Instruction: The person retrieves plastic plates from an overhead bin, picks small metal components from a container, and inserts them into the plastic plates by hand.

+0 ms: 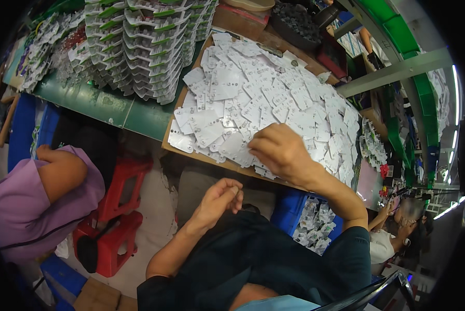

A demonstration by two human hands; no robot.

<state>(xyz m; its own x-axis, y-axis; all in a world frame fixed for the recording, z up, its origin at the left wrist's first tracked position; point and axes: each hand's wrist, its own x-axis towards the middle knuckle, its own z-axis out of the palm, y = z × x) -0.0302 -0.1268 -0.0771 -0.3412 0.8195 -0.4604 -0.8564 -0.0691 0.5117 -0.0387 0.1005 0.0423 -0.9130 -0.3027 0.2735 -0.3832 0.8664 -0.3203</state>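
White dotted with grey on the flat pieces (224,83); white edged in green on the stacked parts (155,52). Green across the desk (100,101), red on the stools (112,255), lilac on the co-worker's shirt (20,207), blue on the crate (284,212).

Red stools (108,254) beside a purple-clad person (30,202)

In the middle, we have room between our left hand (218,203) and right hand (283,151). Tall white-and-green stacks (153,51) block the upper left; a gray bar (398,72) crosses the upper right.
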